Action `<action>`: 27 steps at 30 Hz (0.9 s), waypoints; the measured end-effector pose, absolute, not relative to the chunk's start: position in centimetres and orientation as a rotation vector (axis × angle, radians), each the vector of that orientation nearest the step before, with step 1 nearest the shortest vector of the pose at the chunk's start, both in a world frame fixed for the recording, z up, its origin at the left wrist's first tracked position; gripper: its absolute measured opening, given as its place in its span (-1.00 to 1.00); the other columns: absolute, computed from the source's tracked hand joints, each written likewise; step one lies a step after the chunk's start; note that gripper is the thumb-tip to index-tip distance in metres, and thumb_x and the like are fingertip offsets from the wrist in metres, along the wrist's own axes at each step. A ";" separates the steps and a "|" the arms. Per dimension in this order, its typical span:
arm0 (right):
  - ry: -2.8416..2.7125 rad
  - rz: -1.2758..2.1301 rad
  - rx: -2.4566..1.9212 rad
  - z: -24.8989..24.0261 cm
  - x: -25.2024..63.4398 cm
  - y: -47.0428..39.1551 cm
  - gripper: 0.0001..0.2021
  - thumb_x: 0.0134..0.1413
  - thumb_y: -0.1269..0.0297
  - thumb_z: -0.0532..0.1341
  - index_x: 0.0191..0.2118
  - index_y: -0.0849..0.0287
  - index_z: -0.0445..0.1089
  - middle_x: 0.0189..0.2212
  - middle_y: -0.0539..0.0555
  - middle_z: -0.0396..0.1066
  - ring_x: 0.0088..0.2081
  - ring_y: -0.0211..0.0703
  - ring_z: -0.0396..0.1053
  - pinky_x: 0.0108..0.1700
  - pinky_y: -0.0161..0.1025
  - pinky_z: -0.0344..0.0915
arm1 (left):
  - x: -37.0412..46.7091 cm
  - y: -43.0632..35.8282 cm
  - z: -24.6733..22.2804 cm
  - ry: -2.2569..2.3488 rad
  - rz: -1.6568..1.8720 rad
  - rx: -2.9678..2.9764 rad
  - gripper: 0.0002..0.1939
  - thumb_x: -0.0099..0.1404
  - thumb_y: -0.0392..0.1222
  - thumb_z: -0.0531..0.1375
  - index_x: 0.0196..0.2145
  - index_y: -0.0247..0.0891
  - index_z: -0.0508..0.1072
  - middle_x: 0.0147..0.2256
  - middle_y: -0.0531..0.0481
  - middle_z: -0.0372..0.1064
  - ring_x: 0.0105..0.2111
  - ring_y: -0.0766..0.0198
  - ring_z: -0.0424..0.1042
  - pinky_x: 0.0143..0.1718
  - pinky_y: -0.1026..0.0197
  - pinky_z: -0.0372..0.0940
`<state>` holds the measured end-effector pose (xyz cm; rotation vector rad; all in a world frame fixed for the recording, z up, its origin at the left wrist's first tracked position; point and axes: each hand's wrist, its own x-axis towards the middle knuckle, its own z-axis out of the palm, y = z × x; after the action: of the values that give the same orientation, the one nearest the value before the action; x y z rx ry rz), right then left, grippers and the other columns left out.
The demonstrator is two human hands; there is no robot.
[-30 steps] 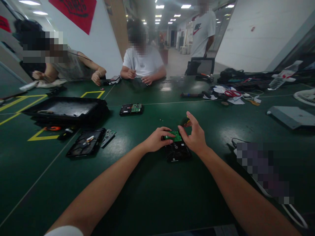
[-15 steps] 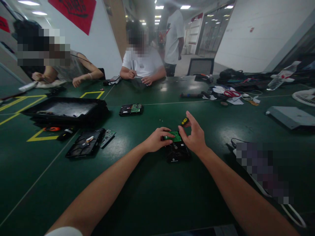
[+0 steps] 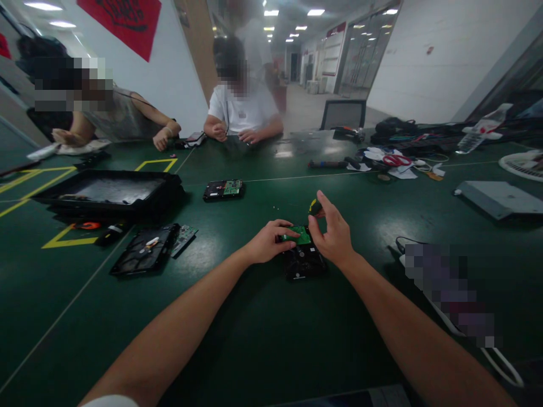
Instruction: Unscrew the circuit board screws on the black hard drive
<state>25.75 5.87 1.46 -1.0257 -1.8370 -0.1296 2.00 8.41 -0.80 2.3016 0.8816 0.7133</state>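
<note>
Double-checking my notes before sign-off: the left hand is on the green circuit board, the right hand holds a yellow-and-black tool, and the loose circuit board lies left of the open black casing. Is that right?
Not quite: the head view shows the loose circuit board to the right of the open black casing. The left hand is on the green circuit board, and the right hand holds a yellow-and-black tool.

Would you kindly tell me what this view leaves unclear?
All in the head view:
- Green board: left part, covered by the left hand.
- Yellow-black tool: tip, lost behind the right hand.
- White specks: too small to identify.
- Grey box: right end, cut by picture edge.
</note>
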 end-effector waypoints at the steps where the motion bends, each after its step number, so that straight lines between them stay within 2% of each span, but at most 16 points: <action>1: -1.844 -0.123 -1.026 1.5 25.7 5.8 -0.28 0.37 0.28 0.16 0.53 -0.09 -0.12 0.23 0.19 0.40 -0.12 0.01 0.53 0.01 0.08 0.57 | 2.0 8.4 -0.8 0.880 0.710 2.302 -0.70 0.40 -0.10 0.34 0.07 -0.02 0.60 0.22 -0.13 0.33 0.23 -0.01 0.33 0.30 -0.19 0.22; 4: -1.842 -0.133 -1.031 1.5 25.7 5.8 -0.29 0.38 0.26 0.17 0.52 -0.10 -0.11 0.16 0.18 0.46 -0.17 -0.01 0.52 -0.01 0.08 0.57 | 2.0 8.4 -0.8 0.885 0.701 2.305 -0.70 0.40 -0.10 0.34 0.08 0.00 0.60 0.22 -0.12 0.33 0.24 -0.01 0.33 0.31 -0.20 0.22; 7: -1.816 -0.140 -1.039 1.3 25.8 5.9 -0.28 0.36 0.23 0.20 0.51 -0.11 -0.09 0.17 0.18 0.44 -0.20 -0.01 0.52 -0.04 0.08 0.57 | 2.0 8.2 -0.7 0.899 0.699 2.307 -0.71 0.41 -0.10 0.33 0.07 0.00 0.60 0.22 -0.11 0.33 0.24 -0.01 0.33 0.31 -0.19 0.22; 14: -1.848 -0.101 -1.012 1.5 25.9 5.7 -0.27 0.38 0.29 0.15 0.53 -0.09 -0.16 0.32 0.17 0.32 0.05 0.05 0.52 0.10 0.08 0.54 | 2.1 8.1 -0.6 0.903 0.693 2.289 -0.71 0.41 -0.10 0.33 0.07 0.00 0.61 0.23 -0.11 0.32 0.25 0.01 0.32 0.31 -0.14 0.24; 23: -1.796 -0.127 -1.039 1.4 25.8 5.8 -0.27 0.35 0.18 0.23 0.50 -0.15 -0.09 0.32 0.14 0.33 -0.10 0.01 0.57 0.04 0.09 0.57 | 2.2 8.1 -0.6 0.916 0.684 2.278 -0.71 0.41 -0.08 0.32 0.07 0.00 0.61 0.22 -0.11 0.32 0.25 0.00 0.32 0.32 -0.17 0.22; 27: -1.832 -0.106 -1.032 1.6 25.7 5.6 -0.27 0.38 0.22 0.17 0.52 -0.12 -0.16 0.35 0.16 0.29 0.00 0.04 0.55 0.08 0.09 0.56 | 2.1 8.1 -0.5 0.905 0.686 2.283 -0.72 0.42 -0.09 0.32 0.07 0.00 0.61 0.22 -0.11 0.33 0.25 0.00 0.32 0.32 -0.19 0.21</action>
<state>25.75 5.62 1.60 -1.0321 -1.8323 -0.1064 2.14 8.13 -0.53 2.2833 0.9052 0.6857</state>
